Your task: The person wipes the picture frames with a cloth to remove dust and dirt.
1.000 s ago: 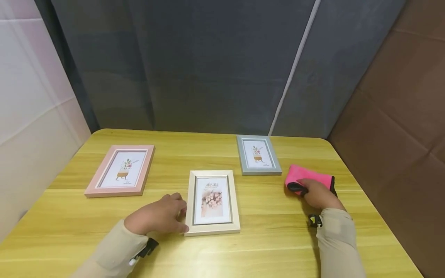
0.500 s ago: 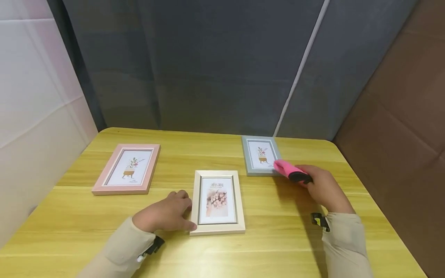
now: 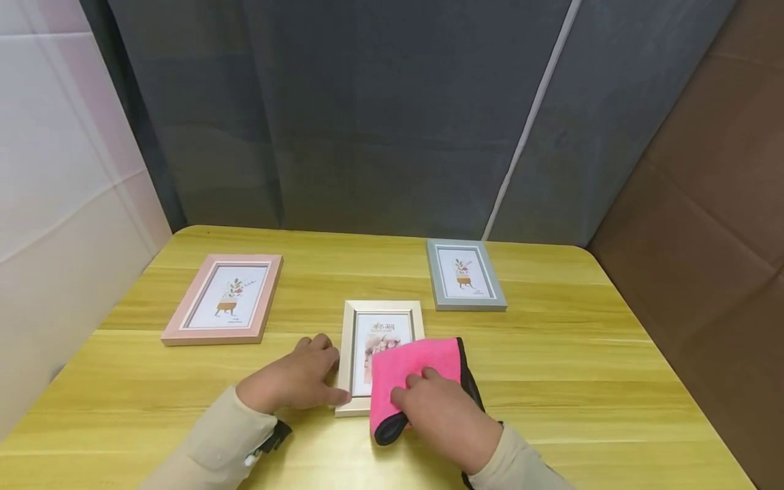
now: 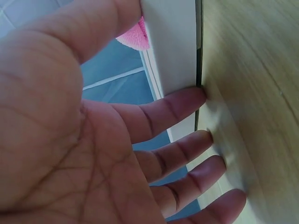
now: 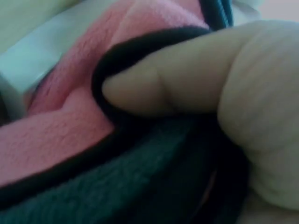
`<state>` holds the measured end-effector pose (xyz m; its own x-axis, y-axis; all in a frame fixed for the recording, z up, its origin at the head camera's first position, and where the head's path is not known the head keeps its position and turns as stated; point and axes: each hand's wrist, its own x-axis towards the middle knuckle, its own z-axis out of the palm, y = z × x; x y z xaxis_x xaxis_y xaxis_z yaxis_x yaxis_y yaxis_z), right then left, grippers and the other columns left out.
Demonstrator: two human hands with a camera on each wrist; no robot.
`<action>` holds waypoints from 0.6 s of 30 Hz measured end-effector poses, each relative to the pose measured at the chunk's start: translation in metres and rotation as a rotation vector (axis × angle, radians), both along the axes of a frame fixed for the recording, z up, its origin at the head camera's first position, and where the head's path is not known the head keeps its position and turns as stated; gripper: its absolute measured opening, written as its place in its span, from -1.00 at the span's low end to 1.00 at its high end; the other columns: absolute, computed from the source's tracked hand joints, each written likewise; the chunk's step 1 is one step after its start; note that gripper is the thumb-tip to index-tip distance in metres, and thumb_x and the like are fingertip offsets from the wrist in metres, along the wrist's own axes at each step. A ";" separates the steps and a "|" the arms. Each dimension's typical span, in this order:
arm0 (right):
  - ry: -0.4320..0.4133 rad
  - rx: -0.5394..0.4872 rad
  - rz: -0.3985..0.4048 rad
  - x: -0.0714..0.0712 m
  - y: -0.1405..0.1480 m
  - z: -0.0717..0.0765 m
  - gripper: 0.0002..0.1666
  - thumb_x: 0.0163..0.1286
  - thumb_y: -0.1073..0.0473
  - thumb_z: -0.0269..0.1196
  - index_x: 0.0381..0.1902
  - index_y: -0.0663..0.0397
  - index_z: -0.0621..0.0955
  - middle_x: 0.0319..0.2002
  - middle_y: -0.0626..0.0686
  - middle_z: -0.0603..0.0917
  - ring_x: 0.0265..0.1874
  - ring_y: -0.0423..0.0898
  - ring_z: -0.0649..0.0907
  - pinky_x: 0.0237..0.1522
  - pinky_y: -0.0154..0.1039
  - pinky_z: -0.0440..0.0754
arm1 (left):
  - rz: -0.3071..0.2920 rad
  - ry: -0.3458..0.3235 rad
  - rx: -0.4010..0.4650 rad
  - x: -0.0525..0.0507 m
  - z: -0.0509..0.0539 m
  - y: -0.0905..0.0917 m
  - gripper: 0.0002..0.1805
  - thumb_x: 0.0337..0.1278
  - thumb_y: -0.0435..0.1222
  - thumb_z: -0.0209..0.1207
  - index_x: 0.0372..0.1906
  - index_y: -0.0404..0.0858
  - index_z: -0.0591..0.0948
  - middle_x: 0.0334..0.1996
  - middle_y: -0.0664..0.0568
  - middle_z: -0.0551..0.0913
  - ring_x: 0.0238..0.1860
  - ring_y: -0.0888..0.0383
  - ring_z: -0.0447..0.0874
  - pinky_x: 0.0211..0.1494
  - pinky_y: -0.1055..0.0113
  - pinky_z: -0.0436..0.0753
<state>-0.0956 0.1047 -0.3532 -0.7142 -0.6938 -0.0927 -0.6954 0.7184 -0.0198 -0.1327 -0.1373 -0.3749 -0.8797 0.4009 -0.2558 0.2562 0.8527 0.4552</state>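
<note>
A cream picture frame (image 3: 361, 406) with a flower print lies flat at the table's front middle. My left hand (image 3: 294, 378) rests at its left side, thumb on the lower left corner. In the left wrist view, the fingers (image 4: 177, 109) lie fairly straight along the frame's edge (image 4: 175, 46). My right hand (image 3: 450, 415) grips a folded pink cloth (image 3: 410, 364) with black edging, which covers the lower right part of the cream frame. Up close in the right wrist view, the thumb (image 5: 154, 88) presses into a fold of the cloth (image 5: 51, 135).
A pink picture frame (image 3: 173, 325) lies at the table's left, a grey-blue one (image 3: 471, 305) at the back right. Dark grey fabric (image 3: 380, 122) hangs behind the wooden table (image 3: 582, 381). A brown panel (image 3: 704, 238) borders the right, a white one (image 3: 67, 204) the left.
My right hand has picked up the pink cloth from the table's right side and carried it left and nearer, onto the cream frame. My left hand has stayed at that frame's left edge.
</note>
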 end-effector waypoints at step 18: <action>-0.065 -0.197 -0.214 -0.083 -0.003 -0.019 -0.48 0.30 0.49 0.21 0.17 0.02 0.65 0.19 0.06 0.62 0.29 0.09 0.48 0.36 -0.07 0.33 | -0.037 0.001 0.035 0.002 0.001 -0.003 -0.28 0.01 -0.01 0.44 0.12 -0.45 0.53 0.08 -0.21 0.42 0.01 -0.13 0.30 0.09 -0.11 0.49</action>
